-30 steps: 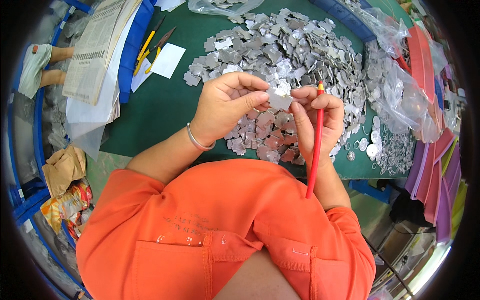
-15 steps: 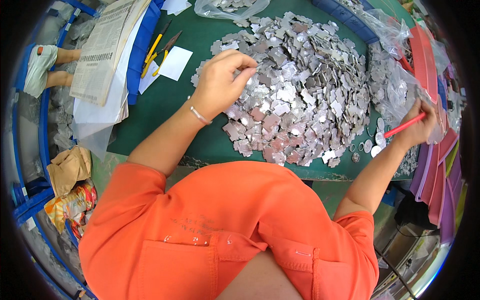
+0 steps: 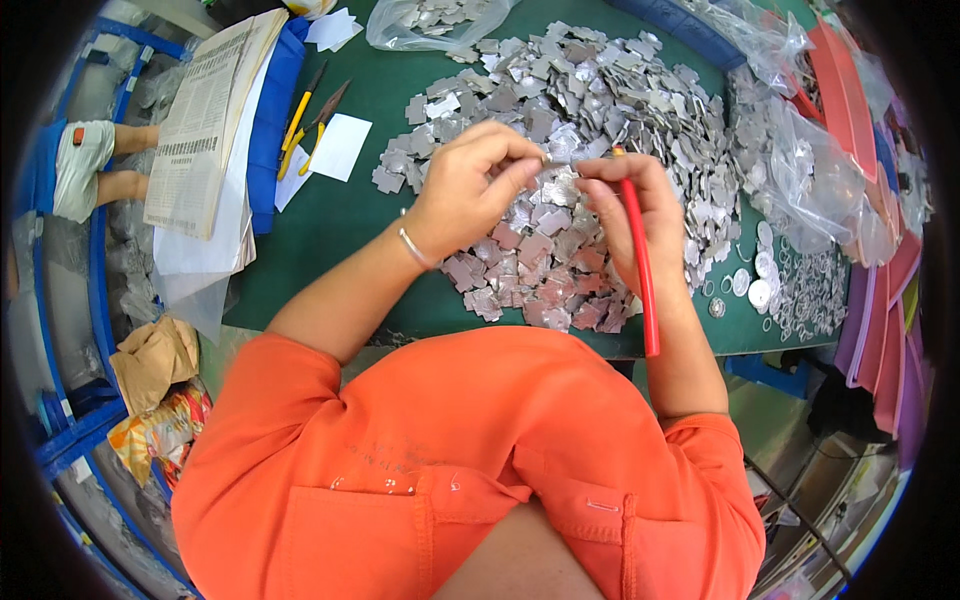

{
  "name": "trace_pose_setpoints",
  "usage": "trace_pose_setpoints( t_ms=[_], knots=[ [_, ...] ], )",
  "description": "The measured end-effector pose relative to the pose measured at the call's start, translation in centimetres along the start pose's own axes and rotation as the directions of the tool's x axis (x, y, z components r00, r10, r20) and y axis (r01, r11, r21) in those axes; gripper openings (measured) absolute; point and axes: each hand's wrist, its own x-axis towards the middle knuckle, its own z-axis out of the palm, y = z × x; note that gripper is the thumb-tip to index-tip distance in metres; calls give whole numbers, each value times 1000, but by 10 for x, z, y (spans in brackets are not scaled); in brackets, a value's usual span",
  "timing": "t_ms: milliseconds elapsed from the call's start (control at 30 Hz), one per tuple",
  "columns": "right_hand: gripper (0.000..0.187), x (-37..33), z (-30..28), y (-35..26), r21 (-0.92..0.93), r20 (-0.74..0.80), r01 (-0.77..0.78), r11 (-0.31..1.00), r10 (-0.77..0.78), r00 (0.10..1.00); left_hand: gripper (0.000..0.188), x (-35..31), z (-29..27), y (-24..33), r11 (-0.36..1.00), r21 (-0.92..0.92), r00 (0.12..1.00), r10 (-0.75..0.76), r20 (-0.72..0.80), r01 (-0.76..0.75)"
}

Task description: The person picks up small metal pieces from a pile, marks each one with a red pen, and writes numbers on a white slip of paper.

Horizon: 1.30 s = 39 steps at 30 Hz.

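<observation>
A big heap of small flat silvery metal pieces (image 3: 590, 110) covers the green table mat (image 3: 350, 220). My left hand (image 3: 470, 185), with a thin bracelet on the wrist, pinches one small metal piece (image 3: 552, 158) over the heap's near side. My right hand (image 3: 640, 215) holds a red pencil-like stick (image 3: 640, 270) that runs down along my palm, and its fingertips meet the left hand's at that piece. Both hands hover just above the pile.
Small round metal discs and rings (image 3: 790, 285) lie at the right, beside clear plastic bags (image 3: 800, 150) and pink trays (image 3: 850, 80). Newspapers (image 3: 205, 120), white cards (image 3: 340, 145) and yellow-handled tools (image 3: 300, 115) lie at the left. Another person's legs (image 3: 100, 170) show far left.
My right hand has come back from the discs at the far right to the middle with the red stick. My left hand has lifted a piece from the heap toward it.
</observation>
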Motion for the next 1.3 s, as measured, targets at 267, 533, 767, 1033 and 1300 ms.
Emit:
trace_pose_setpoints(
  t_ms=[267, 533, 767, 1033, 1300],
  knots=[
    [23, -9, 12, -2, 71, -90, 380, 922, -373, 923, 14, -21, 9, 22, 651, -644, 898, -418, 136, 401],
    [19, -9, 13, 4, -4, -130, 453, 891, -450, 884, 22, -18, 2, 26, 595, -647, 868, -435, 239, 476],
    [11, -14, 9, -17, 437, 84, -277, 856, 268, 960, 23, -24, 11, 29, 815, -544, 963, -266, -43, 200],
    [18, -14, 13, -25, 610, 221, -405, 681, 345, 913, 32, -22, 3, 16, 818, 308, 852, 522, -40, -486],
    [32, -22, 9, -14, 509, -115, 111, 854, -61, 992, 21, -27, 6, 9, 984, 22, 954, 174, -246, -174]
  ],
)
